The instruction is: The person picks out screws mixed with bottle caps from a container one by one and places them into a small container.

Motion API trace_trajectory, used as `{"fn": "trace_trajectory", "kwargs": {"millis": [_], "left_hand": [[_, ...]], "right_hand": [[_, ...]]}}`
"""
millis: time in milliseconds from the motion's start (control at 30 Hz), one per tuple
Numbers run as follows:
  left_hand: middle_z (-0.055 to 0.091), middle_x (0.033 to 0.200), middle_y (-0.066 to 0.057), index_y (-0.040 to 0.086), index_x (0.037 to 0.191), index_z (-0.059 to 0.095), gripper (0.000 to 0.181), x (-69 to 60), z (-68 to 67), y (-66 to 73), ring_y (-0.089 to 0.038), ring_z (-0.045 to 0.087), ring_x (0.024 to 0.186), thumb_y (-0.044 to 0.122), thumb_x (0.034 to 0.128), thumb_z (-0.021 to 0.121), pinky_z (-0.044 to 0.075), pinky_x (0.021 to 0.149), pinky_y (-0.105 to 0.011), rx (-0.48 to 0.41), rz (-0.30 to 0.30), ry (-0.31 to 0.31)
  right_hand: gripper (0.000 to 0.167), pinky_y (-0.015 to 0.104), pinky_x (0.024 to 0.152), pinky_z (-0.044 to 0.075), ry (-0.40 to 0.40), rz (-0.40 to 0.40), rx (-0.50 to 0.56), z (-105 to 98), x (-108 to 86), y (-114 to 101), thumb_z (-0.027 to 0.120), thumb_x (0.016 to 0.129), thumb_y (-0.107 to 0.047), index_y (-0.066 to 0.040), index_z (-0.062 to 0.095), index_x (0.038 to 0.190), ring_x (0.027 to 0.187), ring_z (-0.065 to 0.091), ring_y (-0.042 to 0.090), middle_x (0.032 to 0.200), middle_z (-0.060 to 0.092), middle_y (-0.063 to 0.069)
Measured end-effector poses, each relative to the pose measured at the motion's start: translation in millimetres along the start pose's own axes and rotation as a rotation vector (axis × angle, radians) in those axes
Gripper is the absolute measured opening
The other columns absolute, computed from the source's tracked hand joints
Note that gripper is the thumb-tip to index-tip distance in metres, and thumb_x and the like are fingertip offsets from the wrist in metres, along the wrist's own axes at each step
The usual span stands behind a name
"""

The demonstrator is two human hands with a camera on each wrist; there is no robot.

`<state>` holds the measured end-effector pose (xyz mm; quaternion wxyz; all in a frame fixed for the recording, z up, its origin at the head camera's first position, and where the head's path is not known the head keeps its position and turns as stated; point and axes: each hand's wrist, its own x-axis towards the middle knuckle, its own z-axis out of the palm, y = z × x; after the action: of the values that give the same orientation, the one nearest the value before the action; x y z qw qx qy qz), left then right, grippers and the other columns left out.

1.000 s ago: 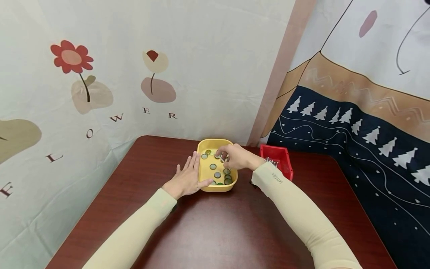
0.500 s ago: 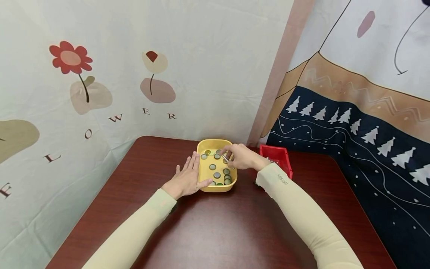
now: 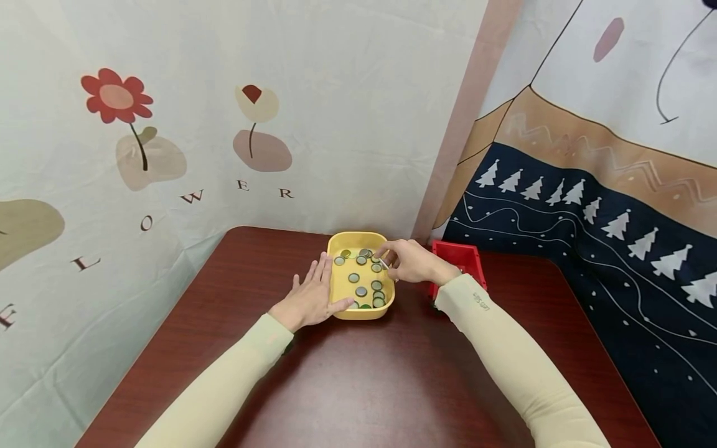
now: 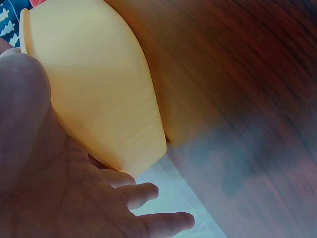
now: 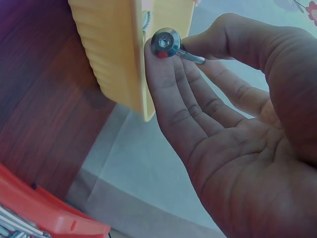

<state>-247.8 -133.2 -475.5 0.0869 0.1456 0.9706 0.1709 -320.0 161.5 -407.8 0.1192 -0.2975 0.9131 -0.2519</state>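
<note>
A yellow plastic bin (image 3: 363,315) stands near the table's far edge, with several bottle caps (image 3: 354,278) lying on its floor. My left hand (image 3: 308,302) lies with straight, spread fingers along the bin's left side, its thumb over the near left corner. Between thumb and index finger, my right hand (image 3: 416,262) pinches a silver hex-socket bolt (image 5: 165,42) above the bin's right part. The round head of the bolt faces the right wrist camera, and part of its shank shows beyond the fingertip. In the left wrist view, the bin's outer wall (image 4: 94,74) touches the left hand.
To the right of the yellow bin is a red bin (image 3: 456,252), partly covered by the right forearm. Silver metal pieces (image 5: 17,225) lie inside it. Patterned cloth (image 3: 347,124) hangs behind the dark wooden table (image 3: 358,386).
My right hand has shifted right with the bolt, from above the yellow bin's middle towards its right rim, uncovering more caps. The left hand stays in place.
</note>
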Motion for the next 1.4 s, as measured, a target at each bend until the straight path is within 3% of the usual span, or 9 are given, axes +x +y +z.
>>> {"fn": "trace_trajectory", "kwargs": {"millis": [367, 533, 833, 1400], "left_hand": [[-0.009, 0.197, -0.021, -0.001, 0.186, -0.003, 0.122, 1.2, 2.2, -1.8, -0.049, 0.009, 0.184, 0.072, 0.1126, 0.062, 0.019, 0.138, -0.086, -0.002, 0.004, 0.01], [-0.008, 0.198, -0.019, 0.0, 0.187, -0.002, 0.12, 1.3, 3.2, -3.0, -0.048, 0.009, 0.184, 0.071, 0.1131, 0.061, 0.018, 0.138, -0.087, 0.0, 0.008, 0.014], [-0.006, 0.198, -0.02, 0.0, 0.187, 0.001, 0.118, 0.4, 3.5, -4.4, -0.049, 0.01, 0.184, 0.072, 0.1133, 0.059, 0.016, 0.138, -0.087, 0.027, 0.022, 0.041], [-0.005, 0.197, -0.019, 0.001, 0.187, 0.002, 0.117, -1.1, 3.0, -2.5, -0.048, 0.009, 0.184, 0.072, 0.1133, 0.059, 0.01, 0.138, -0.089, 0.043, 0.022, 0.062]], "right_hand": [[0.048, 0.036, 0.093, 0.072, 0.024, 0.044, 0.068, -5.2, -11.7, 10.4, 0.081, 0.102, -0.001, -0.005, 0.074, 0.149, 0.103, 0.082, 0.022, 0.123, 0.083, 0.015], [0.05, 0.037, 0.092, 0.073, 0.024, 0.052, 0.089, -8.6, -16.6, 19.2, 0.079, 0.102, 0.0, -0.002, 0.072, 0.152, 0.104, 0.082, 0.023, 0.128, 0.082, 0.022], [0.047, 0.036, 0.086, 0.073, 0.051, 0.075, 0.122, -19.2, -31.0, 37.5, 0.079, 0.102, 0.003, -0.005, 0.074, 0.149, 0.101, 0.083, 0.025, 0.128, 0.08, 0.025], [0.05, 0.047, 0.098, 0.073, 0.127, 0.182, 0.098, -38.0, -65.9, 72.5, 0.077, 0.104, -0.002, -0.004, 0.07, 0.154, 0.109, 0.083, 0.033, 0.135, 0.077, 0.025]]}}
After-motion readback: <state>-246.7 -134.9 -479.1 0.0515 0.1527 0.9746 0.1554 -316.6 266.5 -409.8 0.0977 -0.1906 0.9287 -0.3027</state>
